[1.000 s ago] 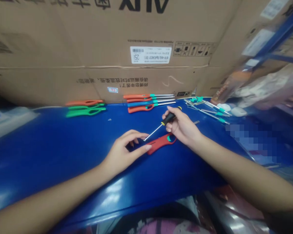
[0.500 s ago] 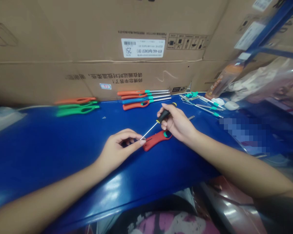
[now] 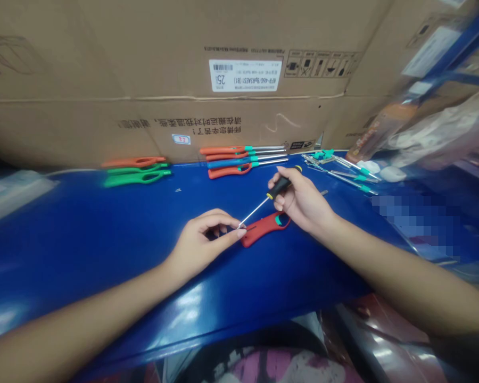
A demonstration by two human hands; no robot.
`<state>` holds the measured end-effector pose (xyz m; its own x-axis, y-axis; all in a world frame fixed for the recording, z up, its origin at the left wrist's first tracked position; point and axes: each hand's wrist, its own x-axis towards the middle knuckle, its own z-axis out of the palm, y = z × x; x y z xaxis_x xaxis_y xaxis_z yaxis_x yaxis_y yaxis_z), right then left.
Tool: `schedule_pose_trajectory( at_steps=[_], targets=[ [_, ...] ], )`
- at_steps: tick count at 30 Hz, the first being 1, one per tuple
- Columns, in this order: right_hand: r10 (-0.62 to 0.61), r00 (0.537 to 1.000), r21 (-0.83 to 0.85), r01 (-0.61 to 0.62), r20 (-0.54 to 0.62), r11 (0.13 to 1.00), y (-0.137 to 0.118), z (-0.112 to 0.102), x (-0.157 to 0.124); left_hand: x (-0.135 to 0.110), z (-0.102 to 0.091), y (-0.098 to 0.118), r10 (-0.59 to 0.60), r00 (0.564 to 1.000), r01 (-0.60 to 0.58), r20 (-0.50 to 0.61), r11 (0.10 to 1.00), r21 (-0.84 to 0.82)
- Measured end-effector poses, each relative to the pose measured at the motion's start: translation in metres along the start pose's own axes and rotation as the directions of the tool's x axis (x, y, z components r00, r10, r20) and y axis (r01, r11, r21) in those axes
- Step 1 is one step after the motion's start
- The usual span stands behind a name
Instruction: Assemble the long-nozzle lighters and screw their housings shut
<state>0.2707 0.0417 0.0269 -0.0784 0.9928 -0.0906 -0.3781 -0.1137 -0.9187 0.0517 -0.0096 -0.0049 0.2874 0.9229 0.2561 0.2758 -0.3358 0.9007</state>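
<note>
My right hand [image 3: 301, 199] is closed round the black and yellow handle of a screwdriver [image 3: 255, 210], its shaft slanting down to the left. At its tip, the thumb and forefinger of my left hand [image 3: 205, 236] are pinched together; whatever small thing they hold is too small to make out. Just right of those fingertips a red lighter [image 3: 265, 229] with a long nozzle lies on the blue table [image 3: 115, 250]. My right hand covers part of its nozzle. Two tiny metal pieces, like screws [image 3: 178, 190], lie farther back on the left.
Several long-nozzle lighters [image 3: 227, 164] lie in a row at the back. Green and orange handle halves [image 3: 138, 174] are stacked to their left. Metal tubes with teal parts [image 3: 343, 170] and a bottle [image 3: 381, 130] are at the back right. Cardboard boxes [image 3: 143, 64] form a wall behind.
The whole view has shifted, so everything appears slightly farther right. Both hands, the screwdriver and the red lighter keep nearly the same positions relative to each other.
</note>
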Motion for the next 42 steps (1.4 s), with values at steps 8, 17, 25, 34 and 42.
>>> schedule_pose_trajectory(
  at_steps=[8, 17, 25, 34, 42],
  targets=[
    [-0.008, 1.000, -0.005, 0.008, -0.015, 1.000, -0.001, 0.001, 0.000, -0.001, 0.000, -0.004, -0.024, 1.000, 0.024, 0.006, 1.000, -0.016],
    [-0.098, 0.995, -0.044, 0.099, 0.022, 0.994, -0.003, 0.003, -0.004, 0.000, 0.000, -0.003, -0.019, 1.000, 0.019, 0.014, 1.000, -0.016],
    [-0.211, 0.974, -0.124, 0.221, 0.085, 0.967, -0.004, 0.002, -0.008, -0.001, 0.000, -0.004, -0.012, 0.998, 0.011, 0.063, 1.000, 0.004],
    [-0.385, 0.770, -0.190, 0.536, 0.508, 0.822, -0.009, -0.002, -0.034, -0.005, 0.002, -0.004, 0.110, 0.976, -0.112, 0.189, 0.994, 0.001],
    [-0.572, 0.655, -0.201, 0.726, 0.494, 0.658, -0.002, 0.005, -0.042, -0.006, 0.002, -0.002, 0.114, 0.973, -0.111, 0.201, 0.994, -0.025]
  ],
)
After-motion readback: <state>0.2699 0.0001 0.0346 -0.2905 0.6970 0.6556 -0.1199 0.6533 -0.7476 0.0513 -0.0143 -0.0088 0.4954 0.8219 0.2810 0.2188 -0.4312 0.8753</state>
